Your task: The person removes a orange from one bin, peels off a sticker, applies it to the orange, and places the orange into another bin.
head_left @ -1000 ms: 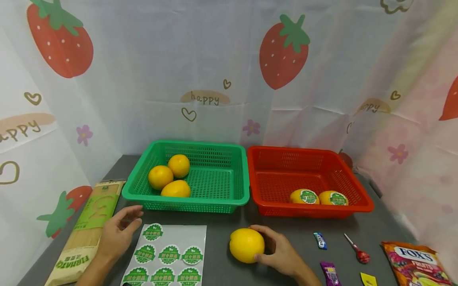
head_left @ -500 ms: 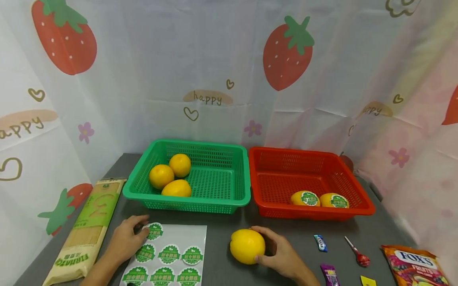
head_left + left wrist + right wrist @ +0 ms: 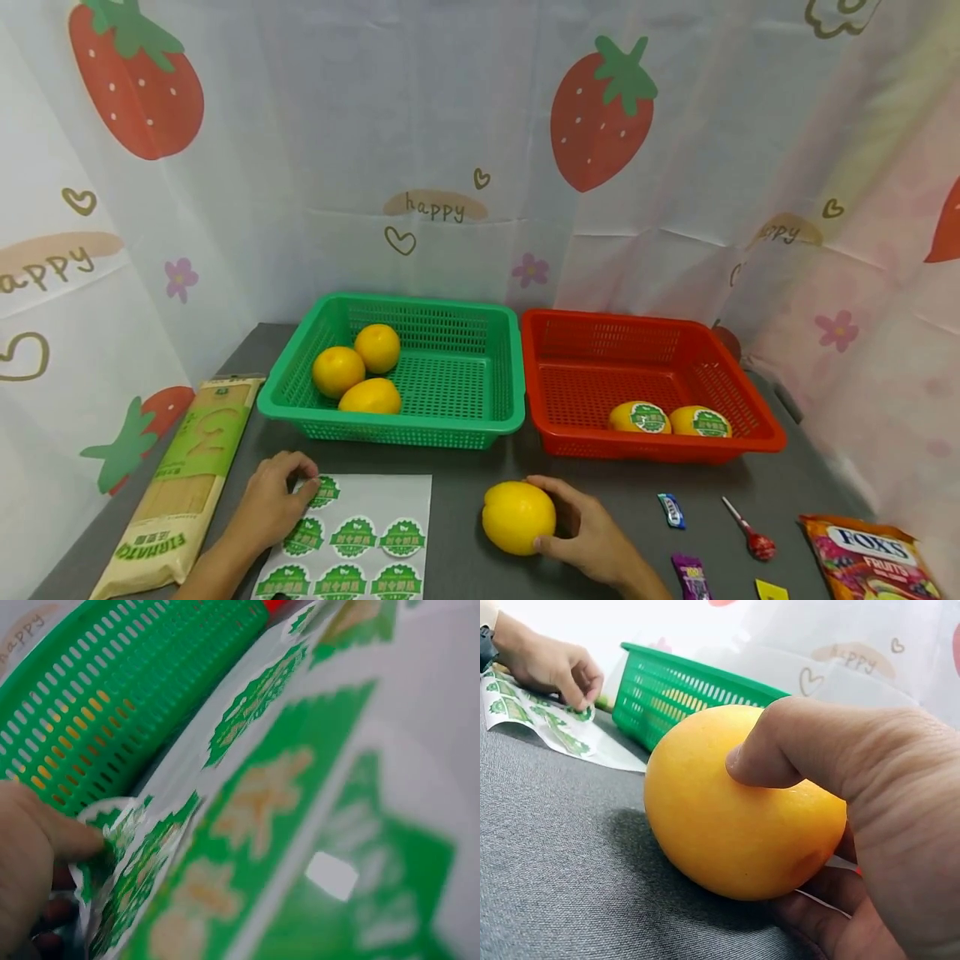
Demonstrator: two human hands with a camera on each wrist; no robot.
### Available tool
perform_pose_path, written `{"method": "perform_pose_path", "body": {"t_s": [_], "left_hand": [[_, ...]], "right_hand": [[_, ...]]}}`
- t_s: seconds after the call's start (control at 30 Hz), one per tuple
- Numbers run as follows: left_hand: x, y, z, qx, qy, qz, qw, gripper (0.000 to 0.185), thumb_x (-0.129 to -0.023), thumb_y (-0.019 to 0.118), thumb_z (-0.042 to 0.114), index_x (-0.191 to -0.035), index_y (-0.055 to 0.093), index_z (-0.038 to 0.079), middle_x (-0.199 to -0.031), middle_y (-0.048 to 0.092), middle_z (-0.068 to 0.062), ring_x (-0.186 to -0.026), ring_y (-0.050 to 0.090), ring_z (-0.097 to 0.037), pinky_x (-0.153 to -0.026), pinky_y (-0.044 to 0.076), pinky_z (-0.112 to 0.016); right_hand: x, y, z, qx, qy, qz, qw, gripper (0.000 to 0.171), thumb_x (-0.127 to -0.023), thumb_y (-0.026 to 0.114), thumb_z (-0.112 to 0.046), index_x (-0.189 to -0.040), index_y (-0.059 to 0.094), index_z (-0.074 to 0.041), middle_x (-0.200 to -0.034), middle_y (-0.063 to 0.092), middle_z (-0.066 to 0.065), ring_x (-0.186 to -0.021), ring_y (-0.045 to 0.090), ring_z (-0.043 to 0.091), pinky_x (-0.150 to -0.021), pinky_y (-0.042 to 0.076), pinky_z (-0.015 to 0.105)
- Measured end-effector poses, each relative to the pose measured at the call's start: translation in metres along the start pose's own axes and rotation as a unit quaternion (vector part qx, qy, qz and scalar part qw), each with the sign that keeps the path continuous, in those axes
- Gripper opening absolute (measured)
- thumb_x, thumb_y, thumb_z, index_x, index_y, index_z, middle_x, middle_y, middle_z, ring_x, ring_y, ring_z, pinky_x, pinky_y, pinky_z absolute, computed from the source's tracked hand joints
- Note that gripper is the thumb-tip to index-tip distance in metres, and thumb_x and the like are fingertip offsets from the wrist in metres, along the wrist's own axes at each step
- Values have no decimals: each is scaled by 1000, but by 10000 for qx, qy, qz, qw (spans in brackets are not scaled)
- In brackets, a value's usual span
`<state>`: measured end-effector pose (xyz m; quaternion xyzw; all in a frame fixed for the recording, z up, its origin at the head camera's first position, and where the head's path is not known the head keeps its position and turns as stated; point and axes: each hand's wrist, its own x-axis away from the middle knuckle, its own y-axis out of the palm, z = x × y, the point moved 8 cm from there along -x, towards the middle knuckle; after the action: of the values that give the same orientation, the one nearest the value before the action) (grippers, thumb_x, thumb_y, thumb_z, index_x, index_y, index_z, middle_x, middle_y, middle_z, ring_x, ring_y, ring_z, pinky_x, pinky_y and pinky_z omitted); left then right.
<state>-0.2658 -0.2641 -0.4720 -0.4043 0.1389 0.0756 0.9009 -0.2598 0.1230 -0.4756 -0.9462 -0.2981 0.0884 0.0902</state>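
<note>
Green sticker getting peeled, pinched by left hand near tabletop's front edge; right hand cupping yellow orange. Next, probably: lift, press on.

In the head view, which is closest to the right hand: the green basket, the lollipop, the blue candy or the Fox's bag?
From the right hand:
1. Blue candy, just to its right.
2. Lollipop, further right.
3. Green basket, behind and to the left, and Fox's bag, at the far right edge: too close to call.

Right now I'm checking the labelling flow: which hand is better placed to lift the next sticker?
Left. The left hand already pinches a sticker at the sheet's corner, while the right hand is busy holding the orange.
</note>
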Motion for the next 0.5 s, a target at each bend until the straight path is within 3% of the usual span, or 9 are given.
{"method": "perform_pose_path", "body": {"t_s": [0.1, 0.27, 0.43, 0.5], "left_hand": [[-1, -1, -2, 198, -55, -103, 9997, 15, -88, 68, 3, -83, 60, 15, -76, 56, 5, -71, 49, -16, -67, 36, -37], [-4, -5, -3, 454, -306, -655, 9964, 10, -97, 60, 12, -89, 53, 14, -70, 56, 7, -64, 49, -11, -69, 29, -40], [-8, -5, 2, 1273, -445, -1429, 9805, 8, -100, 52, 8, -95, 46, 8, -62, 40, 1, -54, 39, -12, -58, 32, -30], [-9, -5, 7, 1456, -403, -1609, 9753, 7, -100, 52, 7, -97, 45, 6, -69, 44, -1, -61, 43, -13, -57, 35, -28]], "right_hand": [[0, 0, 0, 21, -26, 5, 10000, 65, -85, 72, -3, -142, 41, 2, -140, 46, 17, -120, 51, 27, -99, 40, 29], [-1, 1, 1, 7, -69, 12, 10000, 66, -84, 72, -2, -142, 41, 4, -140, 45, 18, -119, 51, 27, -99, 40, 30], [-1, 0, 1, -24, -69, 15, 10000, 66, -85, 72, -3, -142, 40, 5, -140, 45, 19, -120, 51, 27, -99, 41, 30], [-2, 0, 2, -23, -67, 9, 10000, 66, -85, 72, -3, -142, 40, 5, -140, 45, 19, -120, 51, 27, -99, 41, 30]]}}
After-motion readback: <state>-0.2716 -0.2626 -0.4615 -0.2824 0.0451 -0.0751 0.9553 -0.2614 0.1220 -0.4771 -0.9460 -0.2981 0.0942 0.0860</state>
